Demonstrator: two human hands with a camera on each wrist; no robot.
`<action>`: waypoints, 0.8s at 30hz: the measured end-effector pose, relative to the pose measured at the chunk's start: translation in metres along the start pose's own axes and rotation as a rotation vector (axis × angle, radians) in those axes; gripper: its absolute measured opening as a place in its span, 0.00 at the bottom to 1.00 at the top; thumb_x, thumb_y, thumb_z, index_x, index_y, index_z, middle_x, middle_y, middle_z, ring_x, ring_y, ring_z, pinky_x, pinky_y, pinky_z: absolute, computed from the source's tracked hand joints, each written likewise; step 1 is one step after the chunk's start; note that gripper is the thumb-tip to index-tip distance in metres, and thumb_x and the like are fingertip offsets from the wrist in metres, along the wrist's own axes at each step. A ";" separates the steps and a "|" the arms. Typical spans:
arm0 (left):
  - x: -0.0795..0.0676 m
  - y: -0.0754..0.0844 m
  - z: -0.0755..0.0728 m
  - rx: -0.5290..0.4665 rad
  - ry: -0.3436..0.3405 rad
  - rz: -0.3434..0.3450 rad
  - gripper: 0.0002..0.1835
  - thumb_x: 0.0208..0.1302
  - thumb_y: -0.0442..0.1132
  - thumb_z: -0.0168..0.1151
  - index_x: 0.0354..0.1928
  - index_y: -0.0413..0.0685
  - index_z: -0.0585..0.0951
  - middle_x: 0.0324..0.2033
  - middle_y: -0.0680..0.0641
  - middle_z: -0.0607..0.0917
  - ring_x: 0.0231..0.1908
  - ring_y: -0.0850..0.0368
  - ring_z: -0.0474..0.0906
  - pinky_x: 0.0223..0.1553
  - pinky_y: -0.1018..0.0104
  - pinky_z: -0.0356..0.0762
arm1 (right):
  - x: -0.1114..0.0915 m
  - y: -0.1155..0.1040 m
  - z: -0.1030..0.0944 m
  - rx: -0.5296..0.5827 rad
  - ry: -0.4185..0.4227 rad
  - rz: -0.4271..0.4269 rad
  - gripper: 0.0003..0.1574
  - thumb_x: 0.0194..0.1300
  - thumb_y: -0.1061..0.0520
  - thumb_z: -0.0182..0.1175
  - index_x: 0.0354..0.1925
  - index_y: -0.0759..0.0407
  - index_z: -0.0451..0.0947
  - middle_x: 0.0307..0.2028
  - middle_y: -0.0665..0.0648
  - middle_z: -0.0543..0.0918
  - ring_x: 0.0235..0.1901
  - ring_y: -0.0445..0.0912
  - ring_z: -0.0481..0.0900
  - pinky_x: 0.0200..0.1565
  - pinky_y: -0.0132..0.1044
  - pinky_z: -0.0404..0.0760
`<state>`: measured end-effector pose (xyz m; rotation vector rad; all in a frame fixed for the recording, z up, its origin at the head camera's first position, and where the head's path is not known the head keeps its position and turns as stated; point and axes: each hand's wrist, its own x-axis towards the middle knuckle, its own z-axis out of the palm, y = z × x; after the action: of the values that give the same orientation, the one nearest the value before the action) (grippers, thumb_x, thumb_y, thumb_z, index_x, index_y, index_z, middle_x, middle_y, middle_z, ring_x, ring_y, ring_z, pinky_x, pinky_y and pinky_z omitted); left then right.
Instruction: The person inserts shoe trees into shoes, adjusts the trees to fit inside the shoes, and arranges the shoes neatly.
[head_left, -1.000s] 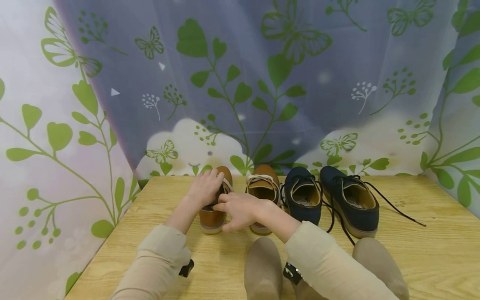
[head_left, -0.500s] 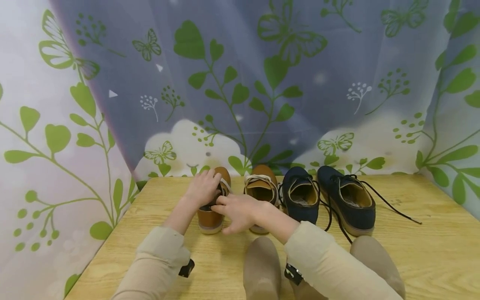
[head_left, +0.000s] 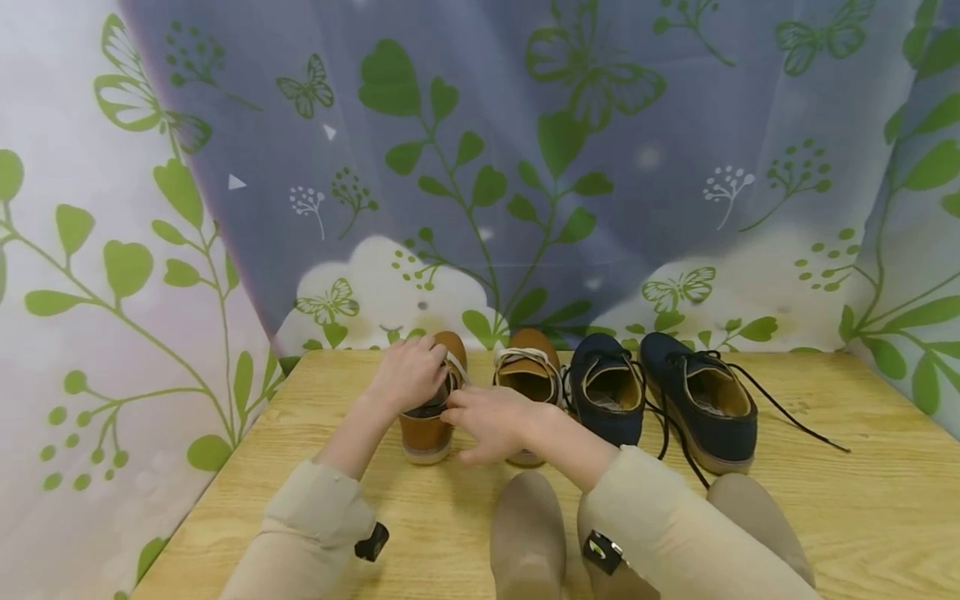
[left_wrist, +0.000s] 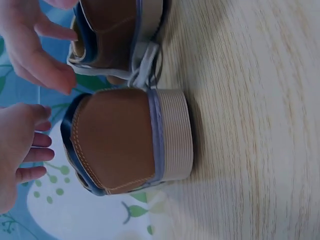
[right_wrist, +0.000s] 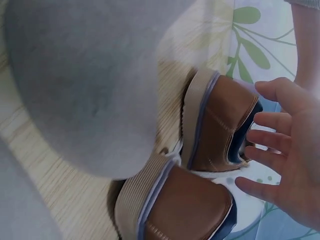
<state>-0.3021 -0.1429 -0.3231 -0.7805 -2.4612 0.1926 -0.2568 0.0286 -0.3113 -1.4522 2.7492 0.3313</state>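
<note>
A brown shoe with a white lace (head_left: 426, 437) stands at the left end of a row, heel toward me. My left hand (head_left: 408, 372) is over its left side and opening, and its fingers are loosely bent, apart from the heel in the left wrist view. My right hand (head_left: 495, 421) hovers between this shoe and the second brown shoe (head_left: 528, 342). Its fingers are spread and hold nothing, as the right wrist view shows with the right hand (right_wrist: 295, 155) beside the left brown shoe (right_wrist: 220, 120). The second shoe's heel is partly hidden behind my right hand.
Two navy shoes stand to the right, the nearer navy shoe (head_left: 606, 425) and the far-right navy shoe (head_left: 731, 437), with loose black laces trailing. Taupe footwear toes (head_left: 527, 525) point in from the front. A patterned curtain (head_left: 645, 208) hangs behind the wooden surface (head_left: 847, 500).
My right hand has shifted slightly to the right, away from the left brown shoe. My left hand stays over that shoe. The shoes have not moved.
</note>
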 end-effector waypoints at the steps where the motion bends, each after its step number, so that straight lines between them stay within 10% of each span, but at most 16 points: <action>1: 0.000 0.001 -0.001 -0.007 0.010 0.002 0.07 0.59 0.40 0.62 0.31 0.42 0.79 0.28 0.46 0.77 0.28 0.50 0.75 0.29 0.59 0.73 | -0.001 0.001 0.001 -0.005 0.009 -0.002 0.36 0.62 0.40 0.56 0.63 0.53 0.67 0.57 0.52 0.69 0.55 0.45 0.68 0.49 0.36 0.72; 11: -0.002 0.009 -0.007 -0.061 0.125 0.035 0.07 0.59 0.39 0.62 0.26 0.45 0.77 0.26 0.48 0.77 0.25 0.52 0.73 0.26 0.61 0.70 | -0.017 0.011 0.005 -0.145 0.087 -0.019 0.30 0.63 0.38 0.54 0.59 0.50 0.70 0.51 0.52 0.71 0.48 0.46 0.71 0.43 0.39 0.75; 24: -0.006 0.024 -0.009 -0.085 0.087 0.173 0.05 0.58 0.39 0.62 0.28 0.46 0.79 0.25 0.50 0.75 0.29 0.54 0.75 0.33 0.62 0.73 | -0.049 0.027 -0.008 -0.076 0.164 -0.014 0.23 0.62 0.44 0.57 0.51 0.53 0.74 0.41 0.52 0.72 0.37 0.45 0.72 0.35 0.38 0.73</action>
<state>-0.2812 -0.1265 -0.3249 -1.0174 -2.3335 0.1154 -0.2503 0.0821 -0.2936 -1.5836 2.8811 0.3339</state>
